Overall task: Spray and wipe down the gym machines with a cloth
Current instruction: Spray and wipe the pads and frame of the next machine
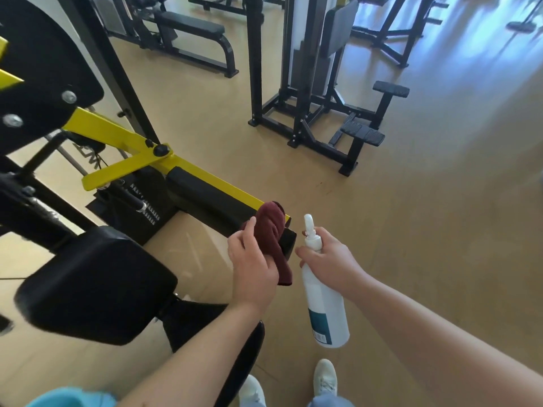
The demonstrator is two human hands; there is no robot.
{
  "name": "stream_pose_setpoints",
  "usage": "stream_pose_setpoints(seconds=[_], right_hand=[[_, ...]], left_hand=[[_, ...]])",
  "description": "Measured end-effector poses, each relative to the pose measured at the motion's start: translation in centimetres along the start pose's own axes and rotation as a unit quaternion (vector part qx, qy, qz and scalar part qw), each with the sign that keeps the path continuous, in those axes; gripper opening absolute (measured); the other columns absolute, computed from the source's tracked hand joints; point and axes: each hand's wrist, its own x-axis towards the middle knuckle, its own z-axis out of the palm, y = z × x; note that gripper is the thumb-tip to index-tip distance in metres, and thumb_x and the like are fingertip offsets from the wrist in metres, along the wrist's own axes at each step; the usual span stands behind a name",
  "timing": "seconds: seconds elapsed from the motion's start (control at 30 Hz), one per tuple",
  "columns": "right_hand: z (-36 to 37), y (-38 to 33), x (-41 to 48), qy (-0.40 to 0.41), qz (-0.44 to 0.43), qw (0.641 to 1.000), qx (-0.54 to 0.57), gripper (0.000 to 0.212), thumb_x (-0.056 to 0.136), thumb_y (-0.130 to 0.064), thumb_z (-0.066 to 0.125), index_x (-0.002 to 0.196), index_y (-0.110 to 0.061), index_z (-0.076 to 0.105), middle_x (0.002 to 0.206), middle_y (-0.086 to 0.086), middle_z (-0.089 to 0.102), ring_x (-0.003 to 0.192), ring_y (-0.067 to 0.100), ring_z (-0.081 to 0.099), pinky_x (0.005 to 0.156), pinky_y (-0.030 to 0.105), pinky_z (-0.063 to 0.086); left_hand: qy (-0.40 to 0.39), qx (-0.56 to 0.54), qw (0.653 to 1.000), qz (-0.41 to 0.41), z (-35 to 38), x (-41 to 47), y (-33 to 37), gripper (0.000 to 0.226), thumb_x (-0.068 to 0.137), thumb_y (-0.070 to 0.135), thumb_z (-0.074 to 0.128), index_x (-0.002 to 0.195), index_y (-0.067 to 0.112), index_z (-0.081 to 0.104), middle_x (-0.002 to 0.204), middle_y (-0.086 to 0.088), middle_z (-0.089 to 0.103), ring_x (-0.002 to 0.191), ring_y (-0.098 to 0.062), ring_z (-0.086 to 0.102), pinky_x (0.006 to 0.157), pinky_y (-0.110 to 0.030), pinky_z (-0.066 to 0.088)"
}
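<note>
My left hand (252, 268) grips a dark red cloth (271, 230) bunched against the end of the yellow arm (117, 133) of a black and yellow gym machine. The cloth covers the arm's tip and the end of its long black pad (205, 198). My right hand (329, 259) holds a white spray bottle (323, 306) by its neck, just right of the cloth, with the nozzle pointing up and left. A large black seat pad (97, 283) of the same machine sits lower left.
Tan floor stretches open to the right. Another black machine (320, 92) with foot plates stands ahead, and a bench (191, 27) sits at the back left. My white shoes (323, 377) show at the bottom edge.
</note>
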Motion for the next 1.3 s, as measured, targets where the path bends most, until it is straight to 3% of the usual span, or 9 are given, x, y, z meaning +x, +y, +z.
stream_pose_setpoints(seconds=[0.07,0.13,0.33,0.57,0.77,0.83,0.97,1.1,1.3], right_hand=[[-0.6,-0.1,0.5,-0.015,-0.012,1.0,-0.007,0.03,0.092,-0.042,0.062,0.121,-0.044,0.053,0.09,-0.007,0.072,0.084,0.016,0.069,0.069,0.031,0.056],[-1.5,-0.4,1.1,-0.035,-0.026,0.999,-0.019,0.03,0.093,-0.043,0.061,0.122,-0.045,0.052,0.092,-0.006,0.072,0.084,0.016,0.069,0.07,0.033,0.058],[-4.0,-2.3,3.5,-0.083,-0.081,0.991,-0.067,0.023,0.092,-0.044,0.061,0.114,-0.044,0.053,0.091,-0.005,0.071,0.081,0.017,0.069,0.072,0.036,0.059],[-5.2,-5.6,5.3,-0.109,-0.152,0.977,-0.107,0.023,0.091,-0.041,0.062,0.111,-0.041,0.052,0.088,-0.008,0.064,0.074,0.013,0.063,0.064,0.031,0.053],[-3.8,-8.4,7.5,-0.12,-0.164,0.971,-0.129,0.018,0.091,-0.048,0.061,0.107,-0.046,0.052,0.089,-0.007,0.069,0.078,0.015,0.068,0.075,0.039,0.061],[-3.4,-10.0,8.3,-0.137,-0.164,0.962,-0.17,0.013,0.091,-0.048,0.063,0.098,-0.046,0.052,0.089,-0.007,0.069,0.077,0.013,0.067,0.073,0.037,0.061],[-2.4,-14.1,9.9,-0.163,-0.171,0.939,-0.25,0.024,0.09,-0.052,0.062,0.111,-0.043,0.055,0.092,-0.008,0.068,0.081,0.014,0.067,0.079,0.039,0.062],[-0.2,-18.5,12.0,-0.155,-0.188,0.936,-0.254,0.026,0.089,-0.053,0.064,0.112,-0.047,0.054,0.093,-0.009,0.067,0.082,0.012,0.064,0.078,0.037,0.06],[4.1,-22.9,15.0,-0.127,-0.199,0.935,-0.264,0.034,0.09,-0.05,0.063,0.121,-0.048,0.049,0.094,-0.01,0.066,0.079,0.009,0.063,0.062,0.027,0.051]], left_hand=[[0.069,-0.095,0.989,-0.089,0.9,-0.9,1.5,0.053,0.095,0.002,0.062,0.142,0.013,0.042,0.134,-0.004,0.041,0.115,0.005,0.046,0.087,0.003,0.035],[0.111,-0.13,0.974,-0.152,2.0,-1.1,2.5,0.042,0.098,0.007,0.06,0.137,0.014,0.047,0.14,-0.006,0.041,0.114,-0.003,0.047,0.082,0.007,0.034],[0.133,-0.163,0.953,-0.22,4.3,-0.7,4.8,0.045,0.108,0.016,0.045,0.152,0.02,0.04,0.16,-0.001,0.022,0.124,-0.004,0.038,0.08,0.011,0.028],[0.125,-0.215,0.941,-0.229,5.5,0.3,5.2,0.052,0.113,0.025,0.023,0.163,0.031,0.01,0.171,0.007,-0.01,0.142,0.013,0.0,0.094,0.013,0.002],[0.096,-0.259,0.94,-0.199,5.5,1.9,3.8,0.046,0.113,0.028,0.028,0.147,0.057,0.016,0.163,0.022,-0.025,0.122,0.041,-0.012,0.091,0.015,0.007],[0.096,-0.257,0.942,-0.192,4.7,3.2,2.6,0.049,0.112,0.026,0.03,0.14,0.065,0.019,0.164,0.021,-0.026,0.132,0.034,-0.013,0.097,0.012,0.006],[0.114,-0.258,0.945,-0.168,2.7,6.7,-0.8,0.05,0.112,0.025,0.034,0.142,0.064,0.023,0.164,0.021,-0.023,0.14,0.025,-0.011,0.107,0.003,0.008],[0.135,-0.262,0.942,-0.158,0.8,10.0,-4.0,0.047,0.104,0.038,0.038,0.145,0.06,0.029,0.166,0.019,-0.021,0.152,0.009,-0.002,0.111,-0.001,0.016],[0.149,-0.261,0.942,-0.149,-2.2,14.7,-8.2,0.044,0.102,0.034,0.043,0.142,0.051,0.042,0.161,0.025,-0.01,0.142,0.021,0.014,0.106,0.0,0.023]])
